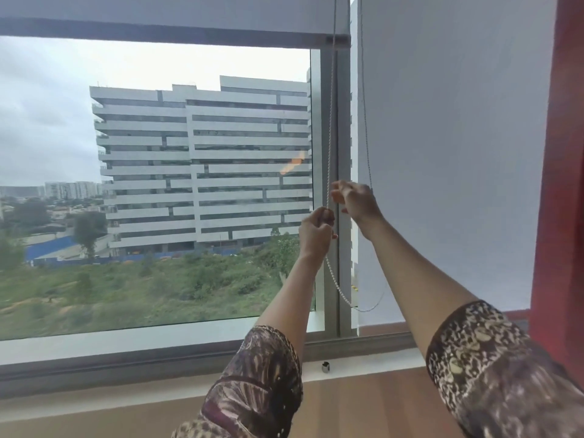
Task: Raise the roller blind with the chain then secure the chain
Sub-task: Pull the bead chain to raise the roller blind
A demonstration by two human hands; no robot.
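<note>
A pale grey roller blind (158,14) hangs rolled high over the left window, its bottom bar near the top of the view. A white bead chain (329,137) drops from its right end along the window post. My left hand (316,233) is closed around the chain at mid-height. Just above and to the right, my right hand (354,199) pinches the same chain with its fingertips. Below my hands the chain loops down (339,290) and curves right in front of the neighbouring blind.
A second blind (458,153) covers the right window fully, with its own thin dark chain (365,121). A red curtain (565,153) hangs at the far right. A small metal clip (325,367) sits on the white sill (126,346).
</note>
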